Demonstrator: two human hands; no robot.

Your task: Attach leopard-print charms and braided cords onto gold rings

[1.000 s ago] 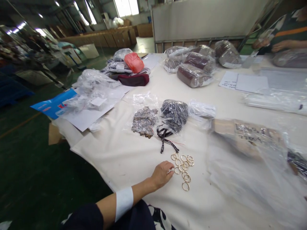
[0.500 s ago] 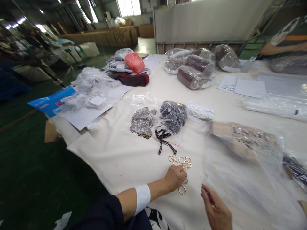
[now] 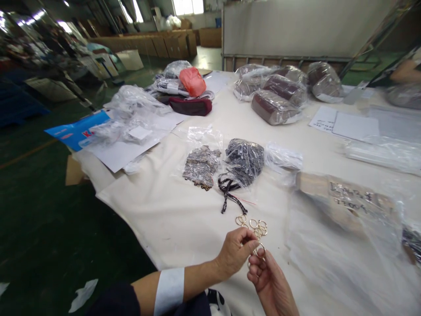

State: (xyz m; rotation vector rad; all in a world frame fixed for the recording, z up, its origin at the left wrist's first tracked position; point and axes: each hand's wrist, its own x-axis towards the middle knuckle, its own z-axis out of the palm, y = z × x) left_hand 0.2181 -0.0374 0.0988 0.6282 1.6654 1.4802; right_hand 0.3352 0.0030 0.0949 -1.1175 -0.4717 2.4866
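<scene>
Several gold metal rings (image 3: 255, 225) lie loose on the white cloth-covered table (image 3: 184, 219) near its front edge. My left hand (image 3: 235, 253) is closed in a pinch just in front of them. My right hand (image 3: 268, 278) meets it, fingers curled, and the two hands hold a gold ring (image 3: 258, 250) between them. Behind the rings lie a clear bag of dark cords (image 3: 245, 160) with loose cord ends spilling out, and a bag of small dark metal parts (image 3: 201, 166).
A large clear plastic sheet (image 3: 342, 250) covers a brown labelled packet (image 3: 348, 197) at the right. Wrapped maroon bundles (image 3: 274, 105), papers (image 3: 345, 123), a maroon pouch (image 3: 190, 106) and plastic bags (image 3: 131, 118) fill the back. Another person's arm (image 3: 406, 70) shows at far right. The table edge drops to green floor at left.
My left hand rose from the pile of rings with a ring. My right hand came into view and joined it, and both now hold the ring.
</scene>
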